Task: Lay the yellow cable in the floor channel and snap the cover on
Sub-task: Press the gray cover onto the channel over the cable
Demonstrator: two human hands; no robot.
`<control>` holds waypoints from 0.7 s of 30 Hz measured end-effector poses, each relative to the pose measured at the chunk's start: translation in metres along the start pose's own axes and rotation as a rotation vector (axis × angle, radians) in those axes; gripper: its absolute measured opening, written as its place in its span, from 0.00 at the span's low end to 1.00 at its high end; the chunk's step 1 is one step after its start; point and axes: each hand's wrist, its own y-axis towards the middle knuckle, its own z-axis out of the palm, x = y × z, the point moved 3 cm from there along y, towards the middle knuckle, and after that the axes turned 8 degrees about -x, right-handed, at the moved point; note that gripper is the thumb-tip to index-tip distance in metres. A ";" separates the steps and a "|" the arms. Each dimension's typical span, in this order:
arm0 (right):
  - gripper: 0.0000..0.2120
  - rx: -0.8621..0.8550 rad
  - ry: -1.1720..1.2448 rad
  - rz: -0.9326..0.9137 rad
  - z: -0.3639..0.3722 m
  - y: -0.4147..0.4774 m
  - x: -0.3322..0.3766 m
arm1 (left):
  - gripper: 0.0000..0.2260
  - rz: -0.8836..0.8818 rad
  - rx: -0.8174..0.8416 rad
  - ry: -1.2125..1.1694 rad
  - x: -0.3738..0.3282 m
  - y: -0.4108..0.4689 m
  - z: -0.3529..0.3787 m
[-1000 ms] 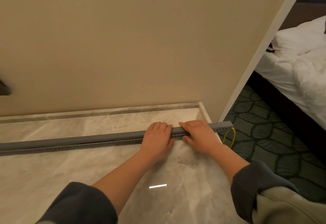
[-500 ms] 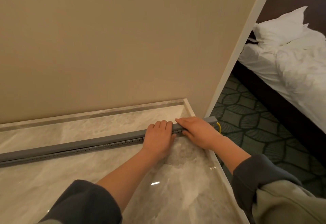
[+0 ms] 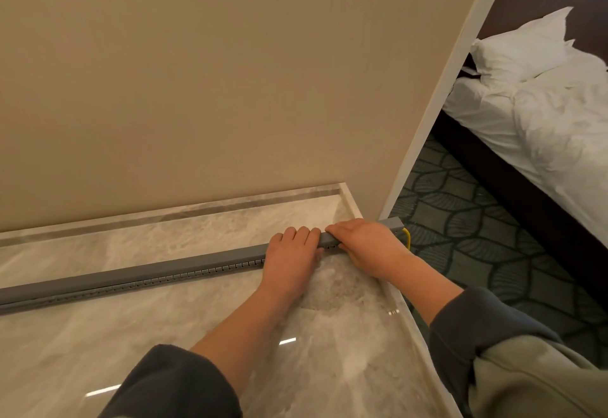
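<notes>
Both hands pressed flat on the long grey plastic floor channel (image 3: pixel 184 269) near its right end: the left hand (image 3: pixel 289 261) lay palm-down with fingers draped over the top of the snap-on grey cover (image 3: pixel 131 274), and the right hand (image 3: pixel 365 246), just beside it toward the channel's end, bore down with its fingers (image 3: pixel 339 230) over the top and its thumb against the near side. Neither hand was clenched; each pressed on the cover rather than lifting it. The thin yellow cable (image 3: pixel 408 238) showed only as a short loop leaving the channel's right end, over the dark patterned carpet (image 3: pixel 493 236); the rest of it probably lay hidden inside. The channel ran leftward from the hands across the glossy marble-look floor (image 3: pixel 164 335), well apart from the beige wall (image 3: pixel 197 88) behind it. The cover looked light, stiff yet slightly springy, so it would likely seat best under firm pressure from above, worked along in short steps. The cable looked soft and could get pinched at the lip.
</notes>
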 end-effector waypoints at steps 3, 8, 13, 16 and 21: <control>0.21 -0.038 -0.051 0.024 0.004 0.001 0.007 | 0.11 -0.013 0.002 -0.014 0.000 -0.002 0.001; 0.29 -0.014 -0.126 0.111 0.007 0.004 0.025 | 0.15 -0.045 0.122 -0.100 0.008 -0.002 -0.003; 0.31 0.042 -0.097 0.221 0.009 0.010 0.038 | 0.24 -0.029 0.227 -0.150 0.027 -0.006 -0.018; 0.28 0.002 -0.034 0.224 0.009 0.015 0.058 | 0.24 -0.092 0.231 -0.063 0.062 -0.028 -0.028; 0.26 -0.022 0.014 0.227 0.009 0.027 0.082 | 0.23 -0.165 0.199 0.015 0.135 -0.076 -0.054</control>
